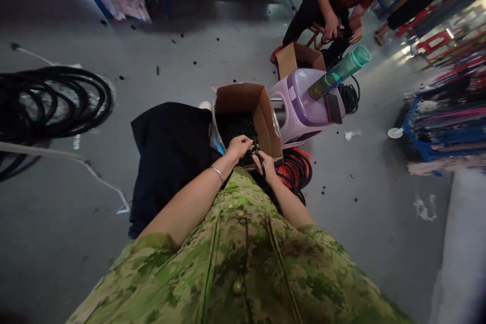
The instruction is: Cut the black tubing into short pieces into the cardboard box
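Over an open cardboard box [268,121], my left hand [238,147] is closed in a pinch, fingertips pointing right; whatever it pinches is too small and dark to name. My right hand [267,164] is wrapped round black-handled scissors [259,158], as far as the dark loop shows. The scissors' tips reach close to my left fingertips. Inside the box lies a heap of small black pieces [237,126], their kind unclear. Beside my right wrist, coiled black tubing [299,167] rests on a red stool [285,176].
A purple stool [299,96] carries a green bottle [341,71] and a dark phone [334,108]. Behind it a co-worker [330,10] sits at another cardboard box [286,62]. Large black coils [91,106] stand left. Bundled goods fill a blue rack [417,131] at right.
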`<state>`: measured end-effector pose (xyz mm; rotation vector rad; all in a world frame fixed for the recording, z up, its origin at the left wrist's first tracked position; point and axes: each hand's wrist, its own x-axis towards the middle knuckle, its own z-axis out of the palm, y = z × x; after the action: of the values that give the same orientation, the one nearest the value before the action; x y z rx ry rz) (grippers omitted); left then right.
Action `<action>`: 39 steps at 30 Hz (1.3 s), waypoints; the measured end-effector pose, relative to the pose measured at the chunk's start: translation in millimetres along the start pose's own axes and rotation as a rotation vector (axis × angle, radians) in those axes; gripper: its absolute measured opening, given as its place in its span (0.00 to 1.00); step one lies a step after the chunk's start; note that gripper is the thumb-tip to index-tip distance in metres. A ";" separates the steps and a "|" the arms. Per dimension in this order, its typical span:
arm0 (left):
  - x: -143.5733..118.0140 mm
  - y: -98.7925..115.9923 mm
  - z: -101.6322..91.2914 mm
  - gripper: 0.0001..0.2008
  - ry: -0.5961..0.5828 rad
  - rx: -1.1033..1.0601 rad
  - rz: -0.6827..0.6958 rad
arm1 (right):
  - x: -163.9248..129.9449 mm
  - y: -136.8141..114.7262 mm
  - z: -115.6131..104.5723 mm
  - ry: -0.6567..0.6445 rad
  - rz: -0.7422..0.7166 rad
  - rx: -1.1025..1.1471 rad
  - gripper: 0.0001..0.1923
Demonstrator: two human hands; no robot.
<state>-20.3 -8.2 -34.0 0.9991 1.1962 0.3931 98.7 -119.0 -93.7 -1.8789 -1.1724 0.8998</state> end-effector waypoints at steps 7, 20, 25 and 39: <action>2.9 -3.0 0.9 0.08 0.020 -0.046 -0.032 | 3.1 2.1 3.9 0.068 -0.043 -0.076 0.26; 5.5 0.1 2.6 0.09 0.068 -0.134 -0.131 | 8.3 5.9 4.8 0.095 -0.033 -0.129 0.28; 5.3 -0.9 3.0 0.11 0.080 -0.149 -0.129 | 9.1 7.3 6.6 0.071 -0.020 -0.157 0.28; -5.6 6.3 4.1 0.07 -0.088 -0.254 0.024 | -2.7 -11.0 -10.8 -0.058 0.112 0.227 0.29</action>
<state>-17.1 -10.6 -25.5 0.8035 1.0271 0.5015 102.5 -120.4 -78.5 -1.7573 -0.9614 1.1069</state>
